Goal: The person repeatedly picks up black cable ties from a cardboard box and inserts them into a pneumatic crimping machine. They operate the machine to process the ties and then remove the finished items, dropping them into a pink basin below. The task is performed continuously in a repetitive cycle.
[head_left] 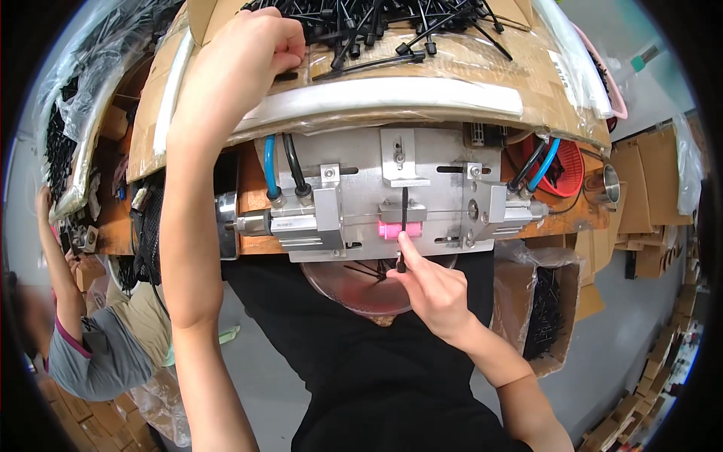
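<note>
My right hand (439,295) pinches a thin black plastic rod (404,215), its thicker end low between thumb and index finger. The rod points away from me over a pink-lit block (392,230) in the middle of a metal fixture (361,158), its far tip near an upright bracket (398,154). At the near edge of a cardboard tray (324,64), my left hand (267,45) has its fingers curled closed beside a heap of black rods with knobbed ends (376,26). A short dark piece shows under these fingers; whether they grip it is hidden.
Pneumatic cylinders (305,222) with blue and black hoses flank the fixture. Below its front edge sits a clear reddish bowl (354,290) with black rods. A red basket (561,169) and a box of black parts (544,316) stand right. Another person (105,346) works at left.
</note>
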Tool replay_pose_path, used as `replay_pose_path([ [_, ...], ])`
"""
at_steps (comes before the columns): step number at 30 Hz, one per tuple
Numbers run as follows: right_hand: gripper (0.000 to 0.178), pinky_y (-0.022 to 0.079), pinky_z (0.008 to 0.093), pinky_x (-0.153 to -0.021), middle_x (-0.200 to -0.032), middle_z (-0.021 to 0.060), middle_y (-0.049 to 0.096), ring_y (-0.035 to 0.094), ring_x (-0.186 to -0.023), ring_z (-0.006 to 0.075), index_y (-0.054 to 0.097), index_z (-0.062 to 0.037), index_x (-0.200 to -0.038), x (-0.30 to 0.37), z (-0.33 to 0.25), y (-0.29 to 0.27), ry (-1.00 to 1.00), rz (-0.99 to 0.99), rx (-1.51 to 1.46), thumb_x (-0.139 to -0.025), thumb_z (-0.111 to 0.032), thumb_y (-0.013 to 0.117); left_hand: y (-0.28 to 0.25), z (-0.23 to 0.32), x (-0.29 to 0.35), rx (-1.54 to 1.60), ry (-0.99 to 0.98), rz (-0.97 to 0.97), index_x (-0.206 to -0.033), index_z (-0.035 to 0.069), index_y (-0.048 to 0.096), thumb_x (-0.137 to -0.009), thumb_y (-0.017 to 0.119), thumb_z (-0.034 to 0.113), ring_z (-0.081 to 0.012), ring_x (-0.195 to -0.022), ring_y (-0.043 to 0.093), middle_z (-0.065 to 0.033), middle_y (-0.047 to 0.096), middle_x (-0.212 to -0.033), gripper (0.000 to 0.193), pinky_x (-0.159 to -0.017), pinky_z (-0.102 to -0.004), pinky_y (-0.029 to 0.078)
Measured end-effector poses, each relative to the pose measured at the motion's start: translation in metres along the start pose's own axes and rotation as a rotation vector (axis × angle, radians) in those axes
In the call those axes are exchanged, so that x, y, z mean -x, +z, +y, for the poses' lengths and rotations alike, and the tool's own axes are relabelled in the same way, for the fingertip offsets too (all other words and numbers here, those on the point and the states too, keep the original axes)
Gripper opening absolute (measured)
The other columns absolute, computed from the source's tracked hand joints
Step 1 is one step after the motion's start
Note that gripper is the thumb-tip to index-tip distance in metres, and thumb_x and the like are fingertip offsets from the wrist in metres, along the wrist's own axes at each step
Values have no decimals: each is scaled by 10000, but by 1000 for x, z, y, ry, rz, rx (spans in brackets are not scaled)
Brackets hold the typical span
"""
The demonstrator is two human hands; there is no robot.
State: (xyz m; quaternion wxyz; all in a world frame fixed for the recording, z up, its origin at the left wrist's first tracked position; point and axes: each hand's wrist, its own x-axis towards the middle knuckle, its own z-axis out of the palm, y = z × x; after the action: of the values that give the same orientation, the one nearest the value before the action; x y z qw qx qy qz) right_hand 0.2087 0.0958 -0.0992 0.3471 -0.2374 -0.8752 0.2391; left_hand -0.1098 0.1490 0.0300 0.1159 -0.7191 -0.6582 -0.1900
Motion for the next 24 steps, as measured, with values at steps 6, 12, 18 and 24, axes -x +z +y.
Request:
replay_pose_path([
  [6, 525, 489, 292, -522, -781, 66, 634, 620, -603, 173, 606, 3, -1253, -23, -9, -37, -57, -141, 93, -769, -92, 785, 1, 1, 4, 21, 20, 25, -926, 19, 651, -810, 679, -3, -259, -748, 567, -102, 590, -837, 121, -691, -365, 446],
  [12, 140, 497, 321, -587, -776, 98, 617, 606, -655, 267, 676, -28, -929, -153, 15, -75, -293, 190, 368, -794, -8, 709, -12, 0, 6, 62, -76, 9, -954, 27, 642, -788, 699, 4, -236, -708, 572, -90, 598, -828, 177, -667, -348, 459],
  [18, 58, 503, 412, -706, -820, 107, 600, 642, -838, 317, 586, -47, -816, -237, 46, -67, -514, -160, 486, -820, -81, 633, -1, -4, -4, -77, 37, 72, -935, 32, 639, -817, 682, 53, -311, -745, 589, -113, 603, -856, 128, -688, -365, 472],
  [24, 90, 502, 402, -702, -803, 104, 577, 630, -831, 315, 621, -64, -866, -224, 66, -93, -544, -122, 527, -781, -48, 597, -12, 46, 3, 114, -11, 91, -1044, 46, 551, -869, 637, 41, -301, -774, 613, -135, 624, -840, 194, -687, -372, 466],
])
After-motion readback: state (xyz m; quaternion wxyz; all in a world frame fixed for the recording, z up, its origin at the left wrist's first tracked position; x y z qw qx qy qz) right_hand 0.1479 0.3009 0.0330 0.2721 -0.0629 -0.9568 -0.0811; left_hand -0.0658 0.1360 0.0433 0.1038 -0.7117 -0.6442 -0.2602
